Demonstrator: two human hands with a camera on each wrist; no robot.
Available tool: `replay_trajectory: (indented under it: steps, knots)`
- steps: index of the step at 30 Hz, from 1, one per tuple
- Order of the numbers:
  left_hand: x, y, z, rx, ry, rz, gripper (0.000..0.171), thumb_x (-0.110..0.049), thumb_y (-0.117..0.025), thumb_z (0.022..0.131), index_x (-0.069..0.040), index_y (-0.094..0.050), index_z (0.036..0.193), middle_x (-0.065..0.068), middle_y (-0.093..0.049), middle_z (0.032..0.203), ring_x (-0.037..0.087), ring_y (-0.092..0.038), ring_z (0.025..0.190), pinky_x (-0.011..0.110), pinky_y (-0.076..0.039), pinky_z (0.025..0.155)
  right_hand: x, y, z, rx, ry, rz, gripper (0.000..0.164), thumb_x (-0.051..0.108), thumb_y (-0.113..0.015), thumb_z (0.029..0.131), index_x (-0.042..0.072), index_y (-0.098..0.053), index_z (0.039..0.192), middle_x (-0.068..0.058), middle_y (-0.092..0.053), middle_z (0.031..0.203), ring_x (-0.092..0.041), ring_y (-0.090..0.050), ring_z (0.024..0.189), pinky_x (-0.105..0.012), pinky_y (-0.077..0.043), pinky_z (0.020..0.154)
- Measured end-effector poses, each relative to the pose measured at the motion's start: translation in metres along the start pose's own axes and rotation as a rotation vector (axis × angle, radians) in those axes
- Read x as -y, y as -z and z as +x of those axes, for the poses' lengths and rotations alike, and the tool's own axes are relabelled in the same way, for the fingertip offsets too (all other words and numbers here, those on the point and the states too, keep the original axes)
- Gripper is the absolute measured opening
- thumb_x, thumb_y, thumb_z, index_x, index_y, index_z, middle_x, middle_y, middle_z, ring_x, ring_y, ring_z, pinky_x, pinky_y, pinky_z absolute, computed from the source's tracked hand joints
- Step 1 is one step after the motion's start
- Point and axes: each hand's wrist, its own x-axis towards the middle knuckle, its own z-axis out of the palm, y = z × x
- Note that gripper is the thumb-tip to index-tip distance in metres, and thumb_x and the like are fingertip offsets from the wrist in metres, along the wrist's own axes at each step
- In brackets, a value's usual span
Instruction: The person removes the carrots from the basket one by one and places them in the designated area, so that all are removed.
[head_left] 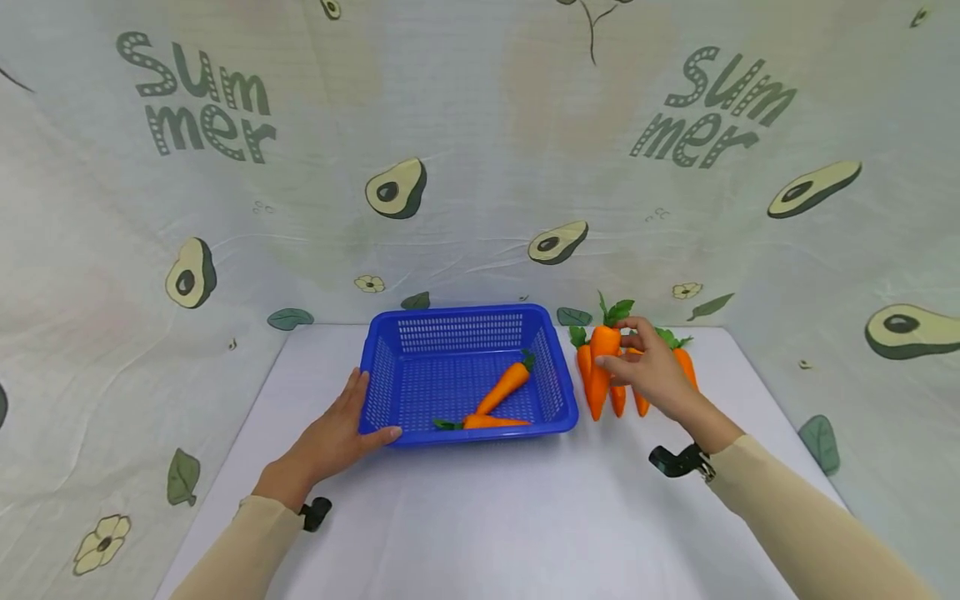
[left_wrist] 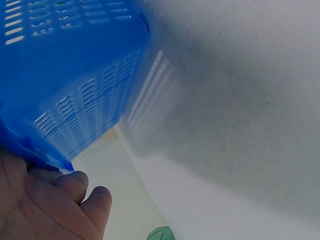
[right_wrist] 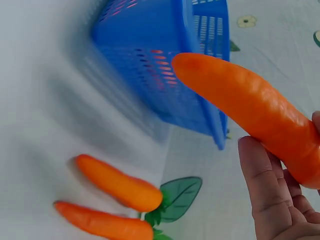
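Observation:
My right hand (head_left: pixel 658 367) holds a carrot (head_left: pixel 602 367) between thumb and fingers, leafy end up, to the right of the blue basket (head_left: pixel 472 440). In the right wrist view the held carrot (right_wrist: pixel 250 97) tilts across the basket's side (right_wrist: pixel 150 75). Against the basket's front left corner rests my left hand (head_left: pixel 333 429), its fingers along the outer left side and its thumb at the front rim. The left wrist view has that hand (left_wrist: pixel 47 205) under the rim, fingers mostly extended. Inside the basket lie two carrots, one slanting (head_left: pixel 504 387) and another along the front wall (head_left: pixel 495 422).
Several more carrots lie on the white table (head_left: pixel 525 517) behind and beside my right hand, including one at the far right (head_left: pixel 686 367). A patterned cloth (head_left: pixel 465 125) with avocado prints hangs behind the table and along its sides.

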Motion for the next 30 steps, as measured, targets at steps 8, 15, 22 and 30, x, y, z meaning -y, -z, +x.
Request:
replay_trajectory:
  steps: [8,15,22,30]
  knots:
    - [0.002,0.001,0.001,0.004,0.003,0.009,0.125,-0.087,-0.047,0.073,-0.014,0.009,0.157,0.011,0.009,0.165,0.046,-0.014,0.148,0.066,-0.029,0.11,-0.029,0.0,-0.013,-0.025,-0.05,-0.066,0.077,0.034,-0.074,0.087,0.013,-0.031,0.147,-0.026,-0.045,0.137,-0.036,-0.066,0.099,-0.043,-0.061,0.068]
    - [0.002,0.003,0.0,0.017,0.007,-0.003,0.124,-0.086,-0.048,0.075,-0.014,0.01,0.157,0.01,0.011,0.165,0.046,-0.012,0.148,0.066,-0.025,0.112,-0.055,-0.007,-0.025,-0.019,-0.161,-0.149,0.075,0.034,-0.075,0.086,0.012,-0.036,0.146,-0.025,-0.046,0.132,-0.03,-0.065,0.092,-0.039,-0.061,0.063]
    - [0.001,0.004,-0.001,-0.002,-0.008,0.028,0.123,-0.086,-0.048,0.075,-0.012,0.006,0.157,0.013,0.006,0.165,0.045,-0.01,0.149,0.066,-0.023,0.113,-0.073,-0.018,-0.03,-0.012,-0.236,-0.257,0.07,0.031,-0.074,0.086,0.011,-0.039,0.144,-0.025,-0.05,0.124,-0.03,-0.066,0.085,-0.035,-0.06,0.059]
    - [0.001,0.003,0.0,-0.042,-0.075,0.109,0.122,-0.084,-0.047,0.078,-0.003,-0.002,0.157,0.019,-0.001,0.164,0.04,-0.003,0.151,0.061,-0.013,0.119,-0.084,-0.026,-0.032,-0.004,-0.238,-0.289,0.066,0.028,-0.073,0.087,0.009,-0.042,0.142,-0.026,-0.053,0.124,-0.022,-0.064,0.074,-0.034,-0.06,0.059]
